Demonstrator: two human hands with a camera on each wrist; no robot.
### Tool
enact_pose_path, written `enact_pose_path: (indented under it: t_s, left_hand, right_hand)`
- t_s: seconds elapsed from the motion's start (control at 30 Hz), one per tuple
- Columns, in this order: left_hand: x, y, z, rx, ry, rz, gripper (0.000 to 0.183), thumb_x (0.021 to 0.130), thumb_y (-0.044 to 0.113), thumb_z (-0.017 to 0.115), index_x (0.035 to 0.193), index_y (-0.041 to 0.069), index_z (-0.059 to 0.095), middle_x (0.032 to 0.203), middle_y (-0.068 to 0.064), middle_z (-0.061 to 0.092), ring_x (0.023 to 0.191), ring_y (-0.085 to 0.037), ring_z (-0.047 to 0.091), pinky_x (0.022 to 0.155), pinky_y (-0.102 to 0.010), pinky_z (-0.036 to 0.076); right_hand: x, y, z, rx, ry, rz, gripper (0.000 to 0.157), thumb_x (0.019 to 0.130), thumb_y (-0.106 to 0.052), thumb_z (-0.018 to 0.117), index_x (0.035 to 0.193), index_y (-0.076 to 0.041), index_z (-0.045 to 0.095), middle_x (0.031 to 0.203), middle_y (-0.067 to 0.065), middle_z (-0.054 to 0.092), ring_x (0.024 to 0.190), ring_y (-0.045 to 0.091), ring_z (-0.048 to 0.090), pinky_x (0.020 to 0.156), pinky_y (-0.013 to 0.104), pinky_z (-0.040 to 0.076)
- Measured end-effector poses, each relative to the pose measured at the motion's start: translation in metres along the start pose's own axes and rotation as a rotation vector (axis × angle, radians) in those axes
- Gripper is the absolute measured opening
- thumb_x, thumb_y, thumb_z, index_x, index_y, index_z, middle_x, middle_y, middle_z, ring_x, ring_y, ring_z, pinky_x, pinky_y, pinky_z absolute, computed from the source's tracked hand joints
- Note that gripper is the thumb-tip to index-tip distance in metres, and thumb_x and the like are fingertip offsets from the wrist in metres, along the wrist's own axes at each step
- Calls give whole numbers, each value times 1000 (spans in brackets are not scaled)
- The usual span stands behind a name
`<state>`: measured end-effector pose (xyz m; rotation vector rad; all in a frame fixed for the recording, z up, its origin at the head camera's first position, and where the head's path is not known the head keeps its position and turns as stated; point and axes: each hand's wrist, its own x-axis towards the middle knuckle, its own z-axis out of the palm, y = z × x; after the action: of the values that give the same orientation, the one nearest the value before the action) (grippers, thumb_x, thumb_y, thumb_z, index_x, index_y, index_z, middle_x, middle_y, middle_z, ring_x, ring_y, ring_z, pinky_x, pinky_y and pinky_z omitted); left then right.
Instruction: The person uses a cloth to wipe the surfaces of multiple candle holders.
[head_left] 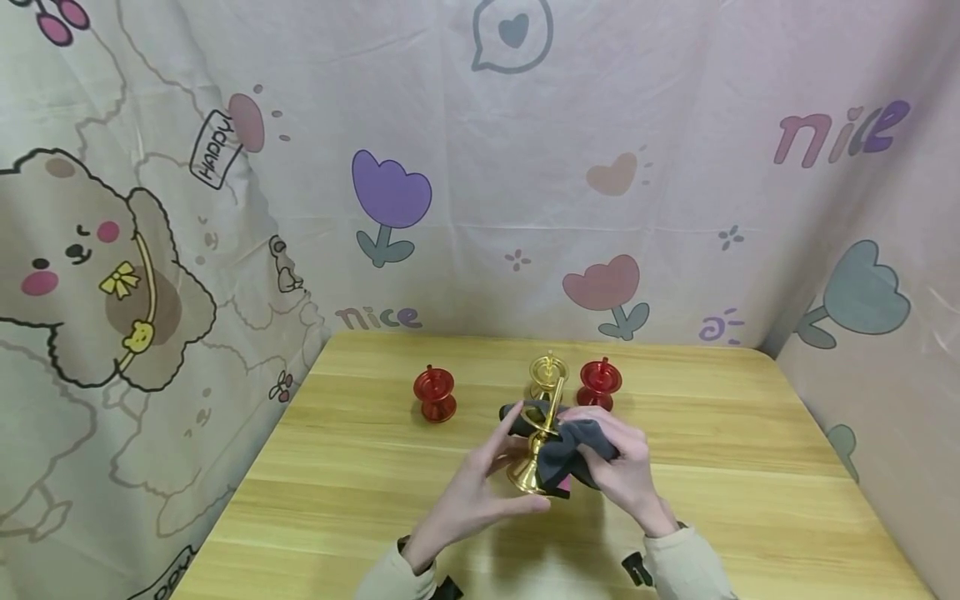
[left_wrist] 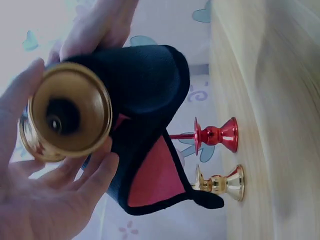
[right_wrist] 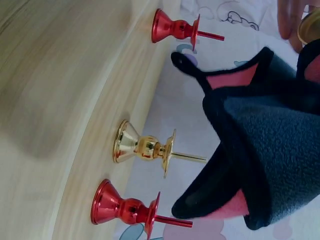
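Note:
Above the table, my left hand (head_left: 476, 496) holds a gold candlestick (head_left: 527, 473) at its flared base, the spike tilted up and to the right. In the left wrist view, the hollow underside of its base (left_wrist: 92, 100) faces the camera, with fingers curled beside it. My right hand (head_left: 626, 467) grips a dark grey cloth (head_left: 573, 446) bunched against the candlestick's stem. Pink underside and black edging show on the cloth (right_wrist: 270, 150) in the right wrist view. There the cloth hides most of the candlestick and the right fingers.
Behind the hands, a second gold candlestick (head_left: 549, 371) stands upright on the wooden table (head_left: 337, 492). One red candlestick (head_left: 600, 379) is to its right; another red candlestick (head_left: 435, 393) stands farther left. A printed curtain (head_left: 487, 208) hangs behind the table.

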<state>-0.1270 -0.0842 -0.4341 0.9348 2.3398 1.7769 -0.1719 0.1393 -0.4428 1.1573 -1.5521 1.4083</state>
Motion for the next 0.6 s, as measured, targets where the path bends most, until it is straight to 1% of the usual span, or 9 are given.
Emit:
enact_pose_path:
  t_s: [0.07, 0.13, 0.17, 0.2, 0.27, 0.37, 0.43, 0.5, 0.6]
  left_hand:
    - [-1, 1, 2, 60, 37, 24, 108, 82, 25, 85, 163, 30, 14, 128, -8, 68, 119, -20, 66, 107, -38, 53]
    - [-1, 0, 3, 72, 51, 48, 106, 82, 23, 85, 163, 24, 16, 126, -9, 69, 117, -21, 67, 104, -38, 55]
    - [-2, 0, 2, 61, 52, 51, 104, 83, 22, 84, 163, 22, 17, 125, -10, 69, 117, -21, 67, 103, -37, 55]
    - [-2, 0, 2, 34, 44, 48, 103, 83, 21, 84, 162, 20, 18, 124, -11, 69, 117, -22, 67, 103, -36, 55]
    - [-2, -1, 0, -58, 10, 33, 100, 85, 17, 81, 162, 19, 18, 124, -14, 67, 119, -21, 65, 104, -34, 54]
    - [-1, -4, -4, -233, -64, -3, 99, 88, 11, 77, 163, 22, 14, 128, -24, 64, 123, -24, 64, 105, -33, 53]
    - [0, -5, -5, -295, -103, -30, 99, 90, 10, 75, 163, 27, 10, 133, -27, 61, 125, -27, 64, 106, -35, 53]
    - [1, -5, -4, -257, -108, -55, 101, 90, 15, 75, 163, 32, 8, 136, -23, 61, 127, -27, 62, 107, -36, 52]
    - [1, -3, -1, -114, -60, -97, 104, 87, 24, 80, 161, 41, 9, 138, -10, 63, 127, -22, 62, 108, -37, 51]
  right_hand:
    - [0, 1, 0, -17, 3, 4, 48, 61, 29, 59, 101, 7, 72, 99, 18, 74, 100, 22, 71, 99, 22, 54]
    - [0, 1, 0, -19, 1, 9, 49, 62, 29, 59, 103, 6, 72, 101, 19, 74, 101, 22, 71, 100, 22, 54]
    - [-1, 1, 0, -17, -3, 12, 49, 62, 29, 60, 103, 6, 72, 101, 18, 74, 101, 22, 71, 100, 22, 54]
    - [-1, 1, 0, -11, -5, 16, 48, 63, 29, 61, 104, 6, 72, 101, 18, 74, 101, 22, 71, 99, 22, 54]
    - [-2, 1, 0, 6, -3, 32, 44, 67, 27, 63, 104, 6, 72, 101, 18, 74, 101, 21, 71, 98, 21, 54]
    - [-4, 0, -1, 23, 13, 76, 39, 70, 24, 67, 104, 6, 72, 100, 17, 75, 101, 17, 72, 96, 20, 55]
    - [-5, -1, -1, 34, 28, 98, 39, 69, 25, 69, 104, 7, 72, 99, 17, 75, 101, 15, 72, 95, 20, 55]
    - [-5, -1, -1, 33, 33, 105, 42, 67, 26, 67, 103, 6, 73, 98, 17, 75, 100, 16, 72, 95, 20, 55]
    - [-4, 0, -1, 24, 21, 82, 48, 63, 29, 63, 103, 5, 73, 98, 18, 75, 99, 19, 72, 97, 21, 54]
